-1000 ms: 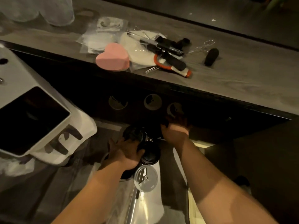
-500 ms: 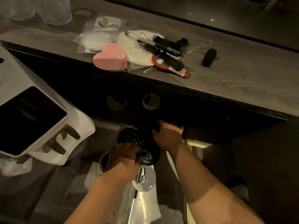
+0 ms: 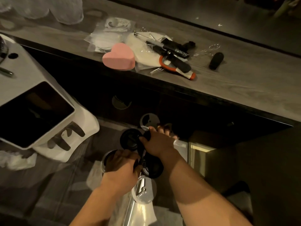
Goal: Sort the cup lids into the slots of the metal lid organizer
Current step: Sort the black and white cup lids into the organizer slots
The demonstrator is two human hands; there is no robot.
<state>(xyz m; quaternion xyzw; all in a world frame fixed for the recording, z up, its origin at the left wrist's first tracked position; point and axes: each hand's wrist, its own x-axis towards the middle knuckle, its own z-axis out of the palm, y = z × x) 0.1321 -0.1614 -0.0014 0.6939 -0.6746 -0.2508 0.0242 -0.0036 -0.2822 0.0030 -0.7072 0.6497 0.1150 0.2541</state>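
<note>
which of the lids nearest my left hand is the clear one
The clear lid just below the left hand, closest to the camera. The near black lid and far black lid are opaque.

Dark counter overhang (image 3: 228, 88) just beyond the black lids (image 3: 129, 138); white machine (image 3: 32, 75) well left.

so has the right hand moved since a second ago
Yes: the right hand has drawn left and back toward the person, judged against the pink heart.
</note>
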